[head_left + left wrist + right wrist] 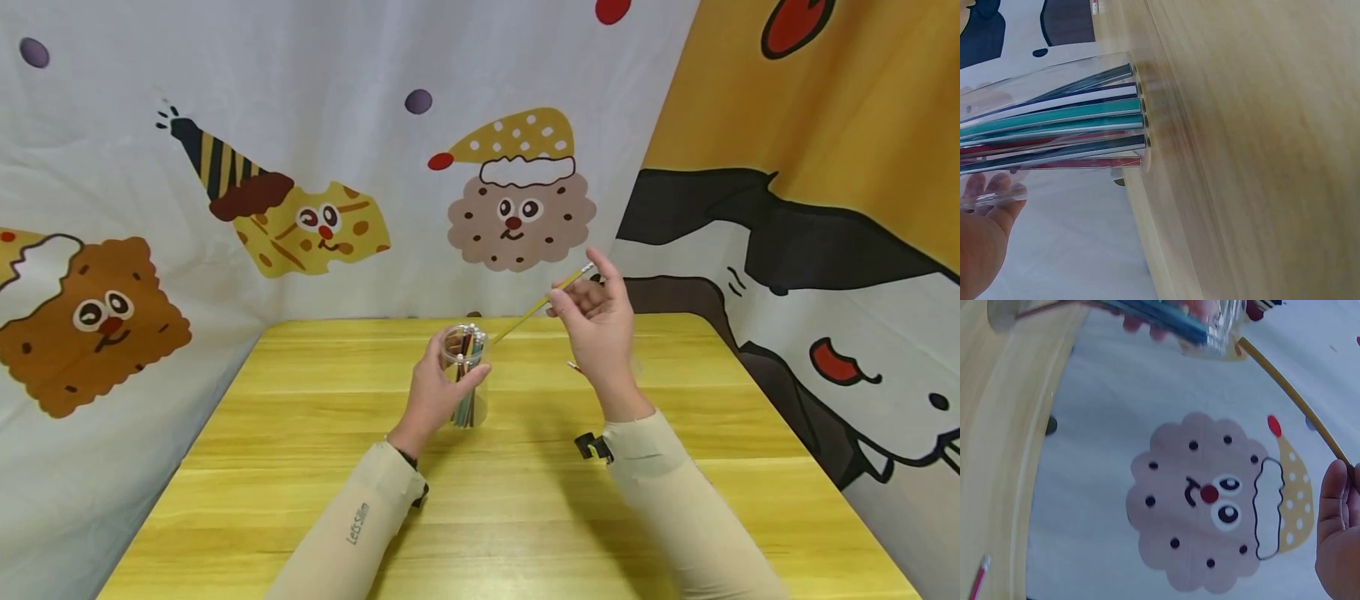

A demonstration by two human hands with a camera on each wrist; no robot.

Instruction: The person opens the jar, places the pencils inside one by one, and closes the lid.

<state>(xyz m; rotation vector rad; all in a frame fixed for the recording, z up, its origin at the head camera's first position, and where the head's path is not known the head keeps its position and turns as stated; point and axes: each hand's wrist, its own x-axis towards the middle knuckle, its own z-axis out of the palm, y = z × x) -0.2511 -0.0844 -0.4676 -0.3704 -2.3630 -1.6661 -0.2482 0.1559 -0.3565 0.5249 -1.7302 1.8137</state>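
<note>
Two grips in play, both loaded; clock directions per head view. Right grip [603,329]: pinching a yellow pencil [529,314] near its upper, pale-ended end, index finger up by that end. Pencil slants down from the grip toward 8 o'clock; its lower end is just beside the cup rim, at the cup's 3 o'clock. Can't tell if it touches.

Left grip [435,387]: wrapped around a clear cup [1072,74], thumb on the near side. Cup sits between 8 and 9 o'clock of the right grip, roughly upright. Can't confirm its base contacts the table.

Cup contents: a bundle of pencils [1066,117], pale ends up at the rim. Teal, red and dark ones show through the wall, plus one with a white stripe. Exact count unreadable.

One loose pencil [980,575], pinkish-red with a whitish end, lies on the table [495,517], between 7 and 8 o'clock of the right grip, partly behind that wrist.

Further out: light sleeves [337,533] toward 6; white cloth [345,75] with cartoon snack prints at 12, orange-and-black cartoon cloth [750,142] toward 2.
</note>
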